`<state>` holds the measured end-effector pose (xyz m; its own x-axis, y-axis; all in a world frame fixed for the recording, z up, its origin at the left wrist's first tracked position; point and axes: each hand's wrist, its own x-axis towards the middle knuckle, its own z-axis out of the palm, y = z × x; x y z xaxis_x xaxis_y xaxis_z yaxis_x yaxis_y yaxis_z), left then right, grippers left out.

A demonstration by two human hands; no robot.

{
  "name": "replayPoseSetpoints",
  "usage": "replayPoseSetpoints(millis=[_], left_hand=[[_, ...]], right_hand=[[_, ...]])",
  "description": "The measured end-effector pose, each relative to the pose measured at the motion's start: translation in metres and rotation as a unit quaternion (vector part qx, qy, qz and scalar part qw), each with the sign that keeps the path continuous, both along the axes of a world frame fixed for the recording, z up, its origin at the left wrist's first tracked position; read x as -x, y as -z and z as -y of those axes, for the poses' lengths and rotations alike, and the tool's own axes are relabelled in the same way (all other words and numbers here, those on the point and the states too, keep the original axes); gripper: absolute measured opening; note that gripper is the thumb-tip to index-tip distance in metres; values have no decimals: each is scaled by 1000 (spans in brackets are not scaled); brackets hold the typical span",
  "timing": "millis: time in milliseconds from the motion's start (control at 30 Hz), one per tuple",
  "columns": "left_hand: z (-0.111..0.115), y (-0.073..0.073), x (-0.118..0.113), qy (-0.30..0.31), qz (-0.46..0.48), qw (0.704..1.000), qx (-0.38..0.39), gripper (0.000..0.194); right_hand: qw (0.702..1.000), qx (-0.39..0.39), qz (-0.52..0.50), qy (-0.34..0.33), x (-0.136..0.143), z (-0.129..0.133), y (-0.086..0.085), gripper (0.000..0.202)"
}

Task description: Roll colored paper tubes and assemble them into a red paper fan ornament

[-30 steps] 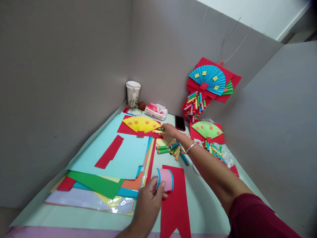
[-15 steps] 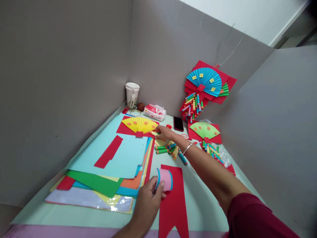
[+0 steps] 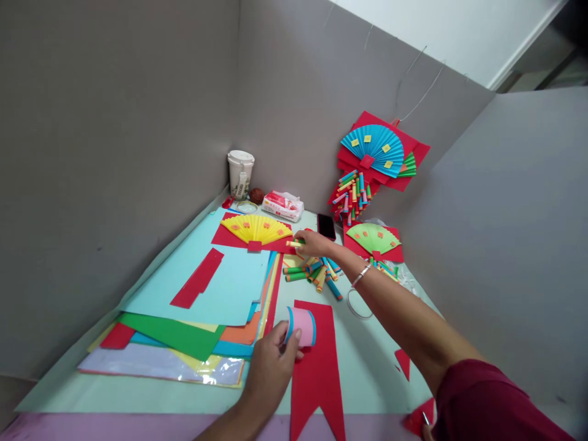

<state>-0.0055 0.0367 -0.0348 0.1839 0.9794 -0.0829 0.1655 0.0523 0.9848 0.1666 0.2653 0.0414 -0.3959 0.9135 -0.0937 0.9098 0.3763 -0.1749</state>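
My left hand (image 3: 275, 358) pinches a curled pink paper piece with blue edges (image 3: 301, 327) above a long red paper strip (image 3: 316, 373), whose near end is notched. Stretched toward the back, my right hand (image 3: 312, 242) closes on a small yellow paper roll with an orange end (image 3: 294, 244), beside the yellow paper fan (image 3: 257, 230) on red card. Below that hand lies a loose pile of coloured paper rolls (image 3: 316, 272). Some fingertips of the right hand are hidden.
Coloured paper sheets (image 3: 229, 306) are stacked at left. Behind stand a cup (image 3: 240, 174), a tissue pack (image 3: 282, 206) and a phone (image 3: 326, 226). A green fan (image 3: 374, 237) and a hanging blue fan decoration (image 3: 374, 150) are right. Another person's hand (image 3: 428, 433) holds something metallic at red paper.
My right hand has drawn slightly right, away from the yellow fan, with the roll. My left hand keeps the pink piece. The view shifts slightly, and another hand with red paper appears lower right.
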Motion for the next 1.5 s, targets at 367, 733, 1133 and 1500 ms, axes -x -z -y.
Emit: replayPoseSetpoints(millis=[367,733,1133,1500], left_hand=[[0,-3,-1,-8,0,1000,1,30],[-1,-4,0,-10,-1,1000,0,31],[-1,-9,-1,-16,7,1000,-1,30],[-1,-4,0,-10,7,1000,-5,29]], right_hand=[[992,-33,16,-117,-62,73,-7,37],[983,-76,-4,-165,-48,78,19,41],[989,-73,-34,-123,-41,57,4,32],[984,-20,-37,-173,10,62,27,27]])
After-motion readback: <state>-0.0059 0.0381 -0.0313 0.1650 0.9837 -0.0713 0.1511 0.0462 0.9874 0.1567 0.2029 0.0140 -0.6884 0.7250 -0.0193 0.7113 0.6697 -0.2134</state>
